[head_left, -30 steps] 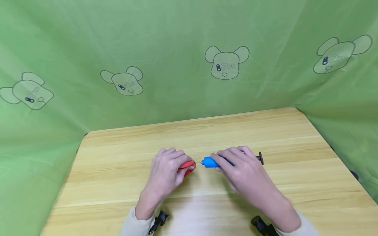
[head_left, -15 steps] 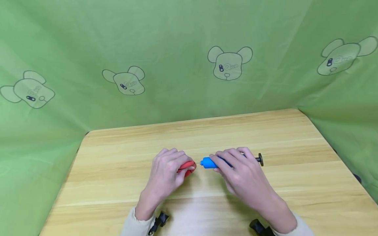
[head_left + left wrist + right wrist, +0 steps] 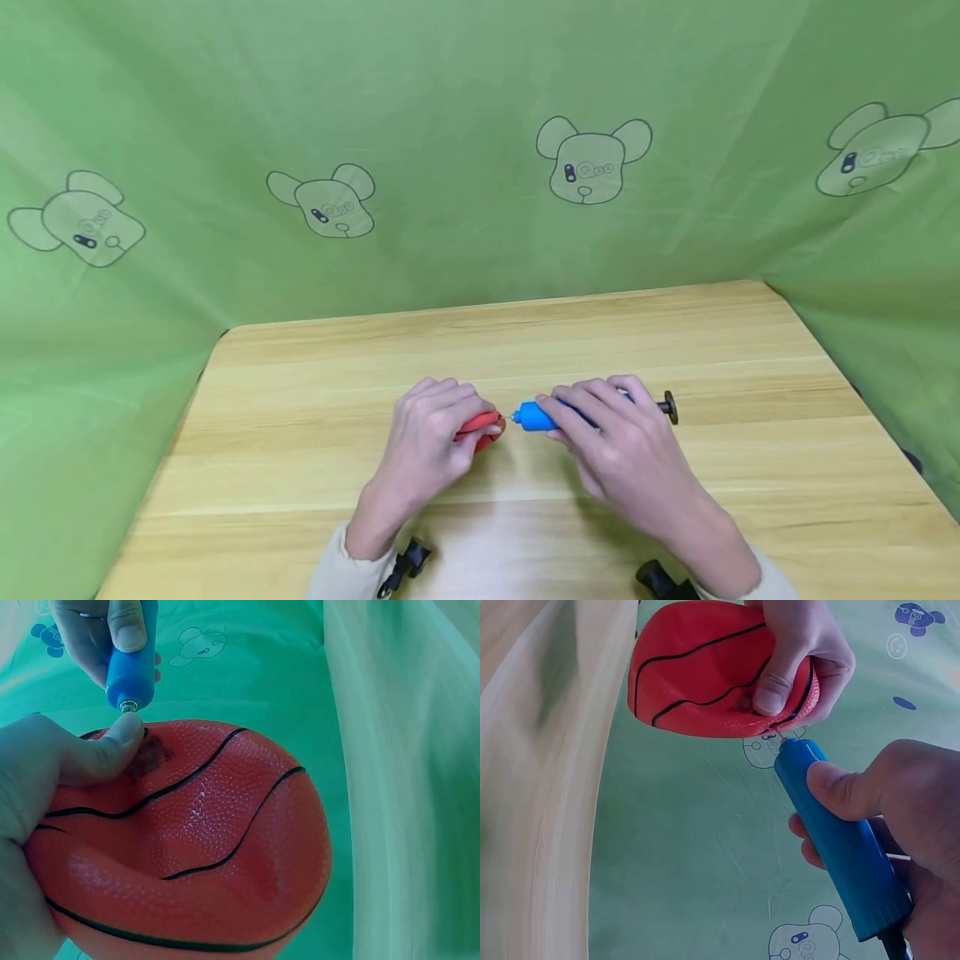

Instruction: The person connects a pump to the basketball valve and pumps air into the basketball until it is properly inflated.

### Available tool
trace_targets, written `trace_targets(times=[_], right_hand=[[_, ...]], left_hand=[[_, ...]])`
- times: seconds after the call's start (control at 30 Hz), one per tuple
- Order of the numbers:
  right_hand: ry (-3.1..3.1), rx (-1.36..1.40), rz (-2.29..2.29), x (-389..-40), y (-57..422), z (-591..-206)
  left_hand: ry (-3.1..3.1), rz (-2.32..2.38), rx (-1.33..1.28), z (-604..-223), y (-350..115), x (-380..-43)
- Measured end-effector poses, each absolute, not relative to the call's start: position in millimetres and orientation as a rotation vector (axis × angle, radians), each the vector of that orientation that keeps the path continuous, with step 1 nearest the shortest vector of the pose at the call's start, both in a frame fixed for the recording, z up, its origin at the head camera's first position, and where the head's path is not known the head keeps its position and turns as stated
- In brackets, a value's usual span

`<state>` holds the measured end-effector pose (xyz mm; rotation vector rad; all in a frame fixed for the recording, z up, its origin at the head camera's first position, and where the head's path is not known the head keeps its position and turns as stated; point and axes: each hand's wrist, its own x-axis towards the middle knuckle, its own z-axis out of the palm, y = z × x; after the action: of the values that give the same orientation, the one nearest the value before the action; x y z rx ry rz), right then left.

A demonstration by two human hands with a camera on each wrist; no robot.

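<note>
My left hand (image 3: 429,433) grips a dented, soft red toy basketball (image 3: 247,817) with black lines, thumb pressed on its skin. A blue hand pump (image 3: 840,840) lies in my right hand (image 3: 618,442), its fingers wrapped round the barrel and the thumb along the side. From the pump's tip a thin needle (image 3: 781,735) reaches the ball's edge, right beside the left thumb; its far end is hidden there. The pump's black plunger handle (image 3: 671,408) sticks out behind the right hand. In the head view the pump points left, roughly level, toward the ball.
Both hands are over a light wood table (image 3: 300,367). A green curtain (image 3: 450,250) with mouse-head drawings stands behind and at both sides. Black wrist straps with small mounts (image 3: 412,557) sit at the sleeves.
The pump's tip has come closer to the ball, and less of the needle shows between them. Both hands keep their grips. The head view has shifted slightly.
</note>
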<state>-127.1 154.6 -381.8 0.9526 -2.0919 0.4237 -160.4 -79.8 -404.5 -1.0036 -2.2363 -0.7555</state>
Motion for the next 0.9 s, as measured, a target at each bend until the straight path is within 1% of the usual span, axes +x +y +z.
trace_targets(times=[0.4, 0.9], right_hand=[[-2.061, 0.959, 0.472, -128.8, 153.9, -381.4], [-2.015, 0.960, 0.498, -131.7, 148.5, -385.7]], left_hand=[[-2.219, -0.814, -1.038, -400.0, -78.0, -157.7], [-2.191, -0.855, -1.073, -403.2, -76.8, -158.0]])
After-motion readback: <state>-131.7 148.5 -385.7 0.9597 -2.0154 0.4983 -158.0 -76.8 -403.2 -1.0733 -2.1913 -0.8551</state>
